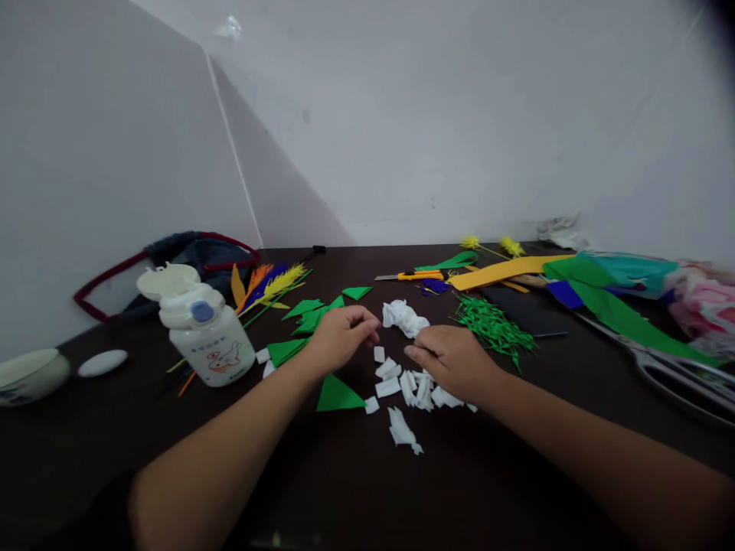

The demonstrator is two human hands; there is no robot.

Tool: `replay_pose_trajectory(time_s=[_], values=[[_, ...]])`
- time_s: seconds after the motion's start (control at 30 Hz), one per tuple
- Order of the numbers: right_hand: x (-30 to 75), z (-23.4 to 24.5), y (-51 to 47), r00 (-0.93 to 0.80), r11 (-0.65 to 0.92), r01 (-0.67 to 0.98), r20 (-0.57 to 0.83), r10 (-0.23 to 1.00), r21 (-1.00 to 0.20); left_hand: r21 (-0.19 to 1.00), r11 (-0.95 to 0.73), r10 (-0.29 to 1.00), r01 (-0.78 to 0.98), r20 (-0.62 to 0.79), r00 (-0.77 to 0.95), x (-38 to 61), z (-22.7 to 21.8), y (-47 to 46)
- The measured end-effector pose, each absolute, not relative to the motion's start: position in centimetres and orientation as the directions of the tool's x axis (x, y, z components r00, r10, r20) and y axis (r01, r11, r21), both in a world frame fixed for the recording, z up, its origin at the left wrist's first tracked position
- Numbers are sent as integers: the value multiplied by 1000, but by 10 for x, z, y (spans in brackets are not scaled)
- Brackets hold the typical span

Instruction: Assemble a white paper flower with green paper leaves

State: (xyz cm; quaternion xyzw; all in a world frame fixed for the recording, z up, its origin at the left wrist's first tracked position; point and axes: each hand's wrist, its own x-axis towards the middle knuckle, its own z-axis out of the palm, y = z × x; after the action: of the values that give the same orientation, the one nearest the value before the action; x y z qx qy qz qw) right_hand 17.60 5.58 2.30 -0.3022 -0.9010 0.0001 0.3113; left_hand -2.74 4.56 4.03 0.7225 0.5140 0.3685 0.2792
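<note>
My left hand [341,335] rests on the dark table [321,474] with its fingers curled together, fingertips pointing at a crumpled white paper wad [405,317]. My right hand [451,360] lies just right of it, fingers closed in a loose pinch over a heap of small white paper scraps [402,383]. What either hand holds, if anything, is too small to see. A green paper triangle [338,396] lies below my left wrist. More green triangles [307,315] sit beyond my left hand.
A white glue bottle [200,329] with its lid flipped open stands at the left. Shredded green paper [494,325], a yellow utility knife [416,275], coloured paper strips [579,279], large scissors [671,367], paper flowers [269,287], a bowl [28,375] and a bag [189,256] surround the hands.
</note>
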Motion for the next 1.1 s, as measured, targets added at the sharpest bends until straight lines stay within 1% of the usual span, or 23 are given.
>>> replay_pose_trajectory(time_s=[0.07,0.13,0.2,0.27,0.33,0.4,0.43,0.47,0.5,0.53,0.57,0.6,0.7,0.8,0.9,0.97,1.03,1.1], values=[[177,25,55,-603,805,559,569,559,-199,762,-282,957,584,269,111,-40,38,54],[177,26,54,-579,792,571,578,575,-216,707,-255,957,659,283,67,-52,35,61],[177,25,55,-564,788,567,583,584,-240,610,-233,957,757,283,67,-62,32,67],[177,23,56,-552,781,560,578,601,-277,561,-223,960,797,268,81,-69,31,69],[178,21,58,-532,762,547,558,637,-348,541,-225,965,810,239,108,-73,34,68],[178,19,61,-531,753,501,534,657,-428,527,-257,966,810,163,200,-75,41,63],[178,18,62,-537,755,470,531,655,-457,526,-284,956,802,93,278,-76,44,60],[178,18,64,-540,760,443,535,649,-475,527,-366,898,767,-17,440,-75,48,56],[178,18,65,-537,765,426,545,644,-483,533,-447,804,718,-113,584,-75,51,53],[178,17,66,-527,766,419,556,642,-488,538,-491,720,685,-193,667,-74,53,50],[178,18,67,-511,763,419,566,647,-493,522,-520,672,676,-238,701,-73,54,48],[178,18,67,-495,758,420,574,652,-499,488,-543,652,684,-269,709,-72,54,47],[178,19,66,-475,752,419,584,659,-508,358,-560,677,747,-323,662,-69,52,47],[178,22,64,-478,745,440,571,667,-502,310,-566,672,764,-364,645,-70,51,50],[178,25,60,-463,730,492,568,681,-474,339,-546,699,766,-319,640,-71,54,50],[177,27,58,-442,722,513,579,685,-464,393,-492,771,777,-218,599,-70,57,49],[177,28,57,-416,712,518,587,694,-474,525,-421,843,740,-75,533,-66,58,46],[177,29,57,-382,693,511,588,713,-509,702,-368,881,609,55,470,-59,57,45]])
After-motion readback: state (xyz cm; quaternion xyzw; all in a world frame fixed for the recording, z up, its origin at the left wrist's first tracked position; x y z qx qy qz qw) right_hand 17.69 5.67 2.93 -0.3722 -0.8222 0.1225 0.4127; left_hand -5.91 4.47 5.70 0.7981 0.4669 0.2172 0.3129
